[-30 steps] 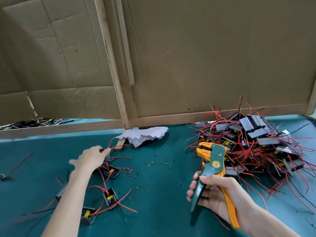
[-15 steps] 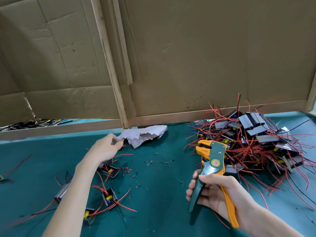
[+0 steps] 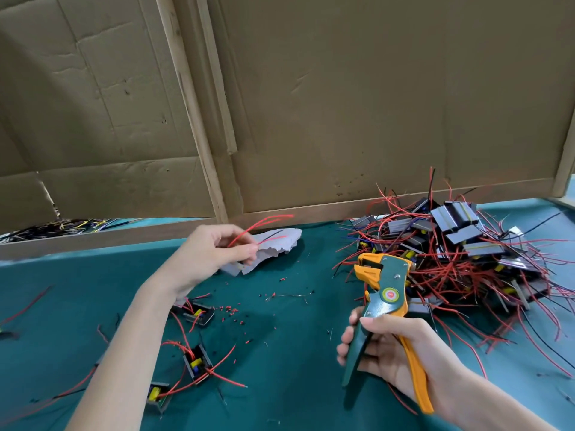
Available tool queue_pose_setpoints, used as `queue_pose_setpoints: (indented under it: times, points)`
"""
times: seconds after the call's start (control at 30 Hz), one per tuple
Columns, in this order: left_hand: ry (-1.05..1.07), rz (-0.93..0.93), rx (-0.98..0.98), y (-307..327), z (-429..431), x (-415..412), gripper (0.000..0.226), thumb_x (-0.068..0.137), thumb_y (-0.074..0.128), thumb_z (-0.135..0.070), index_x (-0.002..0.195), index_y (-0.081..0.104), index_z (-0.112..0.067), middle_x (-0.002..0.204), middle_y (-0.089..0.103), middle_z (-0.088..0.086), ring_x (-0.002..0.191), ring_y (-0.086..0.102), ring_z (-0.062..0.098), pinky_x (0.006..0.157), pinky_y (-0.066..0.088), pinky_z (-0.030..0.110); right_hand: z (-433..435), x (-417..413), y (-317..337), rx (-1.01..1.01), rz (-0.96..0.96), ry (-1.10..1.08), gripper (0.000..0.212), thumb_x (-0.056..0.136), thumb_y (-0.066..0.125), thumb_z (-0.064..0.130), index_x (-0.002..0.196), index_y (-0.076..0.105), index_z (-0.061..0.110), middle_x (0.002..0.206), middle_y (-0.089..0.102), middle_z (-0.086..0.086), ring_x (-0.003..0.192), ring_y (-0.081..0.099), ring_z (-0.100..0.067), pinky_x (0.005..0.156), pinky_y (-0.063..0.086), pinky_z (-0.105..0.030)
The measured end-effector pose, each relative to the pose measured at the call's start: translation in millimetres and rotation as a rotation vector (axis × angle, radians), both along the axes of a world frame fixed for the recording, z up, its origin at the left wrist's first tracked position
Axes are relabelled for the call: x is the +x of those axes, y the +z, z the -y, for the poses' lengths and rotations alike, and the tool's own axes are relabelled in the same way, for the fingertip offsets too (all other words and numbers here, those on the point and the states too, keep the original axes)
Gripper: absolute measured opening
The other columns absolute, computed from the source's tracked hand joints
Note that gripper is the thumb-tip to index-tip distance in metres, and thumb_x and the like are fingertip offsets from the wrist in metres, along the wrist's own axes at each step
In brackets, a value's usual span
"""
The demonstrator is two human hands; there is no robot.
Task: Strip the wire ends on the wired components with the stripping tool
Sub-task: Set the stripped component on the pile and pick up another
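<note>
My left hand (image 3: 214,251) is raised above the green table and grips a wired component; its red wires (image 3: 264,222) stick out up and to the right, while the body stays hidden in my palm. My right hand (image 3: 392,346) holds the green and orange stripping tool (image 3: 384,290) by its handles, jaws pointing up and left. A big pile of grey components with red and black wires (image 3: 460,253) lies at the right. Three small components (image 3: 199,314) (image 3: 196,363) (image 3: 158,396) with red wires lie at the lower left.
A crumpled grey paper scrap (image 3: 273,244) lies behind my left hand. Red insulation bits (image 3: 230,311) are scattered on the green mat (image 3: 295,368). Cardboard walls with wooden rails (image 3: 311,209) close the back. More wires (image 3: 56,227) lie beyond the left rail.
My left hand lifted from the components at the left and moved right and up, now holding a component with red wires. The right hand and tool stayed nearly still.
</note>
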State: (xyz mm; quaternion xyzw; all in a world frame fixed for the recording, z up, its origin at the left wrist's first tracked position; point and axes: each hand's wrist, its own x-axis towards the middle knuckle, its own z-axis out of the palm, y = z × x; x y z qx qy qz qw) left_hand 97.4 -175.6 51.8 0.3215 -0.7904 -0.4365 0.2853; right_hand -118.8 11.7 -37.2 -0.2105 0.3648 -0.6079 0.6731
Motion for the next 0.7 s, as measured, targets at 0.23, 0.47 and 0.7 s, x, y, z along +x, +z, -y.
queue_pose_setpoints:
  times: [0.23, 0.47, 0.7]
  points:
    - [-0.008, -0.331, 0.153, 10, -39, -35, 0.031, 0.063, 0.082, -0.011, 0.092, 0.072, -0.017, 0.079, 0.070, 0.003, 0.074, 0.063, 0.020, 0.075, 0.046, 0.032, -2, 3, 2, -0.055, -0.031, 0.028, 0.018, 0.064, 0.067, 0.002, 0.081, 0.066, -0.004, 0.079, 0.059, -0.027, 0.070, 0.063, -0.041, 0.067, 0.057, -0.049]
    - [-0.013, -0.331, 0.210, 4, -55, -53, 0.007, 0.073, 0.075, -0.010, 0.075, 0.076, -0.017, 0.075, 0.071, 0.006, 0.064, 0.063, 0.016, 0.065, 0.050, 0.018, -5, 2, 5, -0.177, -0.147, 0.121, 0.030, 0.059, 0.080, 0.011, 0.084, 0.069, -0.001, 0.079, 0.060, -0.028, 0.073, 0.063, -0.043, 0.072, 0.055, -0.050]
    - [-0.044, -0.229, 0.178, 0, -62, -59, 0.009, 0.063, 0.077, -0.027, 0.070, 0.078, -0.021, 0.064, 0.065, -0.002, 0.054, 0.052, 0.009, 0.059, 0.045, 0.014, -6, -1, 7, -0.250, -0.189, 0.159, 0.037, 0.062, 0.087, 0.019, 0.089, 0.068, 0.001, 0.082, 0.063, -0.027, 0.077, 0.065, -0.042, 0.076, 0.054, -0.050]
